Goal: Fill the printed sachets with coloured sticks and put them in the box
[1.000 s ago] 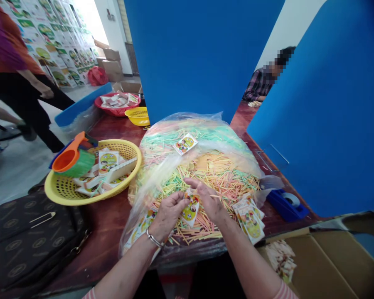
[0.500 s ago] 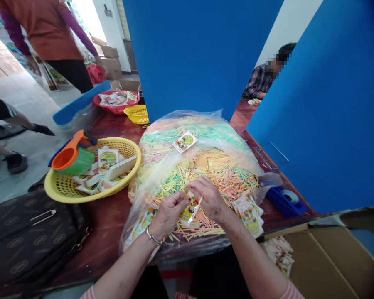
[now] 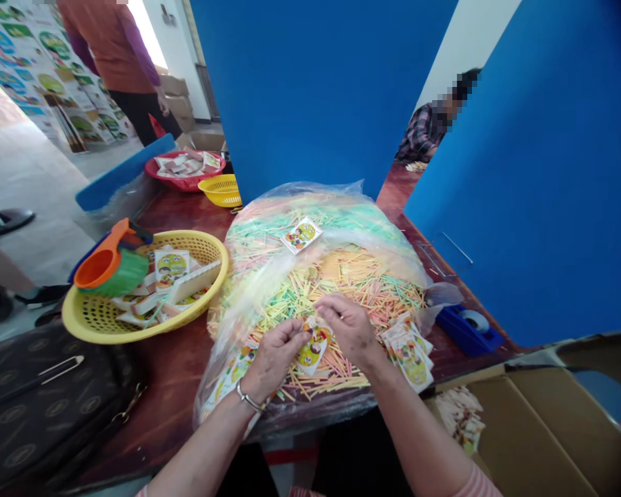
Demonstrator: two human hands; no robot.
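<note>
Since the frame half a second ago, the right hand (image 3: 350, 330) is being held more bunched at the packet's upper edge, and the pale stick seen at its fingers then is no longer being clearly shown; the printed packet (image 3: 314, 344) is therefore being judged as in mid-handling, not set down. The packet is being gripped at its left edge between thumb and fingers of the left hand (image 3: 275, 355), above the coloured sticks (image 3: 388, 297) in the open plastic bag (image 3: 238, 324). Whether anything is being pinched by the curled right fingers cannot be told. Movement is being bounded on the left by the yellow basket (image 3: 98, 321), on the right by the packet stack (image 3: 411, 352) and tape dispenser (image 3: 466, 335), and ahead by the rear blue panel (image 3: 315, 90). The freest room is being offered just above the sticks, beyond the hands.
</note>
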